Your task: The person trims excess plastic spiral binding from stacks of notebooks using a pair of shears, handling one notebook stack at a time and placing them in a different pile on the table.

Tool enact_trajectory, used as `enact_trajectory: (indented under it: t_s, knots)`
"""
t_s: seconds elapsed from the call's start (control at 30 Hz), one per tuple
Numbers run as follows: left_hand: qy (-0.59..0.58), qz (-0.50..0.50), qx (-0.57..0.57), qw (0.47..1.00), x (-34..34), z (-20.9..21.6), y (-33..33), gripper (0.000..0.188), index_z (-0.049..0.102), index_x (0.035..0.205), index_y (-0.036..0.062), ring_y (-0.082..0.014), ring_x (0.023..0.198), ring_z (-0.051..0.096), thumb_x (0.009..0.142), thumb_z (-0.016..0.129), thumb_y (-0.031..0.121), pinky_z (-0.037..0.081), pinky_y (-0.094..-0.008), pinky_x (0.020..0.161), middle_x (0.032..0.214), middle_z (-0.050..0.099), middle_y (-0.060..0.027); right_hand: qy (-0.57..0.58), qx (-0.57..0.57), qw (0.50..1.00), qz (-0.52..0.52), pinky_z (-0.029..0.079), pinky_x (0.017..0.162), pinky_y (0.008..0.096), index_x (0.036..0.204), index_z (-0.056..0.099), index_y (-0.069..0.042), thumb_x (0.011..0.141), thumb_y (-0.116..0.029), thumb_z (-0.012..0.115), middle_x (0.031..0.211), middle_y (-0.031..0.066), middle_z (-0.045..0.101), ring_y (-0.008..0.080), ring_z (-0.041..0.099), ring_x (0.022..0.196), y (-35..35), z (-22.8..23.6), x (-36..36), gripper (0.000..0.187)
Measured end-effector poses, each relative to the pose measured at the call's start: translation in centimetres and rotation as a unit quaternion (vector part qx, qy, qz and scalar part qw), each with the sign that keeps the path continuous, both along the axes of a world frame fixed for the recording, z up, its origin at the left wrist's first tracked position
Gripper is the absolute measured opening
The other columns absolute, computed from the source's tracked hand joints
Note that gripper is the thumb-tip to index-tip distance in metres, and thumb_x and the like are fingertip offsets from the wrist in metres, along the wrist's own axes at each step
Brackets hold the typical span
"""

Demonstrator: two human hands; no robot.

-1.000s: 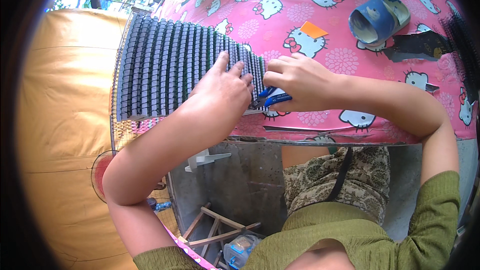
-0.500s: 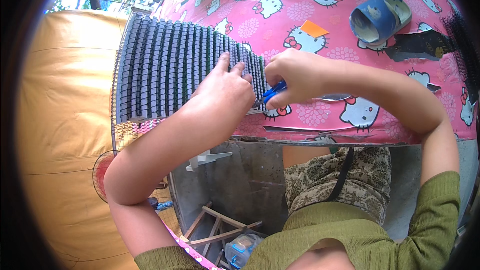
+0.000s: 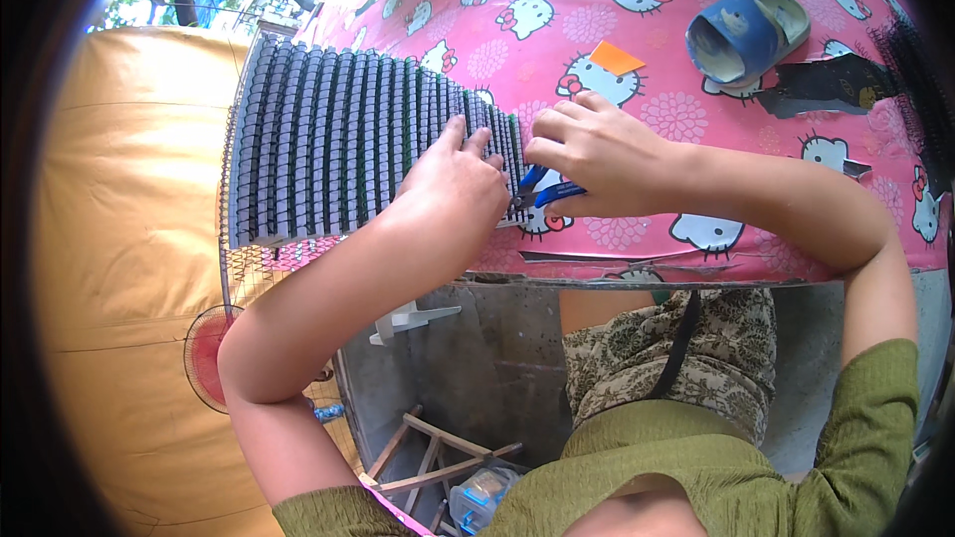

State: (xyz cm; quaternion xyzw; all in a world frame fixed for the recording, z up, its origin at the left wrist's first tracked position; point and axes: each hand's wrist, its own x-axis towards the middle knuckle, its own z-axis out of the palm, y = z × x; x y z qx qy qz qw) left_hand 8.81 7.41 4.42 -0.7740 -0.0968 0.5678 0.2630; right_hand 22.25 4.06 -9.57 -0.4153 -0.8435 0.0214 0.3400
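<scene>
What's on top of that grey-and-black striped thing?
The left hand rests on the striped thing, near its right end. Beside that end, the right hand holds blue cutters. The part under the left palm is covered.

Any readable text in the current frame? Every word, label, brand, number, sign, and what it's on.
No legible text.
Blue-handled metal cutters in the right hand: any handle marking is too small to read.
Torn black patch on the pink patterned plastic tablecloth: faint yellowish marks, too blurred to read.
Tablecloth: white cat faces and flowers, no words I can make out.
</scene>
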Motion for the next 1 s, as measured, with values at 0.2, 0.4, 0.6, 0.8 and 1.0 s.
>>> enact_trajectory:
  t_s: [0.2, 0.4, 0.6, 0.8, 1.0]
  knots:
    - [0.010, -0.003, 0.000, 1.000, 0.0, 0.2, -0.2, 0.074, 0.046, 0.139, 0.0057, -0.0258, 0.140, 0.033, 0.072, 0.074, 0.020, 0.020, -0.0461, 0.117, 0.146, 0.043, -0.0075, 0.072, -0.239, 0.966, 0.070, 0.050, 0.065, 0.0397, 0.085, 0.064, 0.000, 0.073, -0.038, 0.078, 0.081, 0.0147, 0.063, 0.0283, 0.063, 0.071, 1.4, 1.7, -0.1, 0.042]
    - [-0.015, -0.021, -0.008, 1.000, -0.2, 0.1, 0.1, 0.076, 0.046, 0.139, 0.0057, -0.0259, 0.139, 0.033, 0.071, 0.075, 0.022, 0.021, -0.0454, 0.116, 0.144, 0.045, -0.0066, 0.113, -0.592, 0.797, 0.036, 0.054, 0.063, 0.0382, 0.085, 0.067, 0.006, 0.077, -0.042, 0.076, 0.071, 0.0173, 0.065, 0.0274, 0.068, 0.067, 3.2, 4.6, 0.6, 0.049]
    - [-0.048, -0.055, -0.014, 0.997, -1.5, -0.2, 0.3, 0.080, 0.043, 0.140, 0.0049, -0.0258, 0.138, 0.034, 0.070, 0.076, 0.024, 0.022, -0.0462, 0.115, 0.143, 0.046, -0.0053, -0.025, -0.144, 0.988, 0.054, 0.047, 0.085, 0.0481, 0.103, 0.064, -0.002, 0.074, -0.040, 0.076, 0.098, 0.0147, 0.063, 0.0318, 0.061, 0.099, 0.8, 1.4, 0.8, 0.050]
    - [0.000, -0.025, -0.004, 1.000, -0.2, 0.1, 0.0, 0.077, 0.045, 0.140, 0.0044, -0.0252, 0.139, 0.033, 0.071, 0.075, 0.024, 0.022, -0.0466, 0.116, 0.142, 0.047, -0.0054, -0.022, -0.003, 1.000, 0.014, 0.043, 0.089, 0.0406, 0.105, 0.060, -0.004, 0.072, -0.037, 0.077, 0.098, 0.0094, 0.058, 0.0261, 0.056, 0.101, 0.0, -0.2, 0.0, 0.049]
    - [0.044, -0.009, 0.002, 0.999, 0.5, -0.2, 0.0, 0.076, 0.045, 0.140, 0.0057, -0.0249, 0.140, 0.032, 0.073, 0.074, 0.024, 0.021, -0.0471, 0.116, 0.147, 0.041, -0.0049, 0.058, -0.365, 0.925, 0.091, 0.052, 0.057, 0.0426, 0.082, 0.065, 0.002, 0.078, -0.035, 0.074, 0.073, 0.0170, 0.065, 0.0306, 0.066, 0.059, 1.7, 2.9, 0.5, 0.039]
